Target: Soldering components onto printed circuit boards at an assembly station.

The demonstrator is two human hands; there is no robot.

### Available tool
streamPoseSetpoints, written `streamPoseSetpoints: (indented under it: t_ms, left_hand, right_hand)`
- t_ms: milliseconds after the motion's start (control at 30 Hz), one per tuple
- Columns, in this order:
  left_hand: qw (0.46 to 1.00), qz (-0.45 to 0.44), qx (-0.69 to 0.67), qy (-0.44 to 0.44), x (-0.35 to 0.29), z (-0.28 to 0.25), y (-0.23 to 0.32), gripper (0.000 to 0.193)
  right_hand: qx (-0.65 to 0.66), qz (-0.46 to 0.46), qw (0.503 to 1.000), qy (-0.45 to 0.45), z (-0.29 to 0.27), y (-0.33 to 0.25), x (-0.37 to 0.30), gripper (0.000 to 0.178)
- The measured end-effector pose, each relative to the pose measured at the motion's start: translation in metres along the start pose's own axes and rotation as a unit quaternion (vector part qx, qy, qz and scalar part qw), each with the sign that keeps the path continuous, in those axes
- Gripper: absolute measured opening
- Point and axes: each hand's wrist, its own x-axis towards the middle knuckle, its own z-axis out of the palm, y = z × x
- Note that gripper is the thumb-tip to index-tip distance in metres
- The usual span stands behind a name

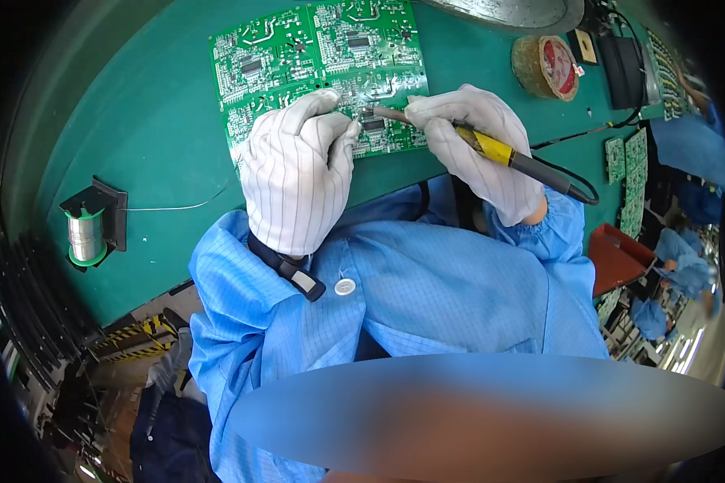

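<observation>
A green panel of circuit boards point(330, 44) lies on the green table mat, with small components on each section. My left hand point(296, 177), in a white striped glove, is closed over the panel's near left part, thumb and fingertips pinched near a dark chip point(374, 125). Thin solder wire point(177, 208) runs from its spool point(86, 239) to this hand; its end between the fingertips is too small to make out. My right hand point(483, 137), gloved too, grips a soldering iron point(491, 148) with a yellow and black handle. The iron's tip points left, at or just above the board by that chip.
The solder spool sits in a black stand point(114, 211) at the left. A tape roll point(544, 68) and a round metal rim point(515, 11) are at the far right. The iron's black cord point(576, 137) crosses the mat. More boards point(635, 173) and a red bin point(618, 258) stand beyond.
</observation>
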Motion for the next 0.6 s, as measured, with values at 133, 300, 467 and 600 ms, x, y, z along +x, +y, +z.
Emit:
streamPoseSetpoints:
  t_ms: [133,300,467,600]
  left_hand:
    - [1.0,-0.006,0.005,-0.011,0.0,0.0,0.001,0.018]
    - [1.0,-0.002,-0.002,0.0,-0.001,0.001,-0.001,0.019]
    - [1.0,0.004,-0.007,0.009,-0.001,0.0,-0.001,0.019]
    - [1.0,0.005,-0.015,0.006,-0.001,-0.001,-0.001,0.019]
  right_hand:
    - [-0.009,-0.005,1.0,-0.022,-0.004,-0.002,-0.002,0.012]
    - [-0.004,0.011,1.0,-0.016,-0.003,-0.002,0.0,0.013]
    - [0.034,0.055,0.998,0.005,-0.013,0.0,-0.014,0.015]
    - [0.082,0.1,0.98,0.154,-0.033,0.012,-0.042,0.022]
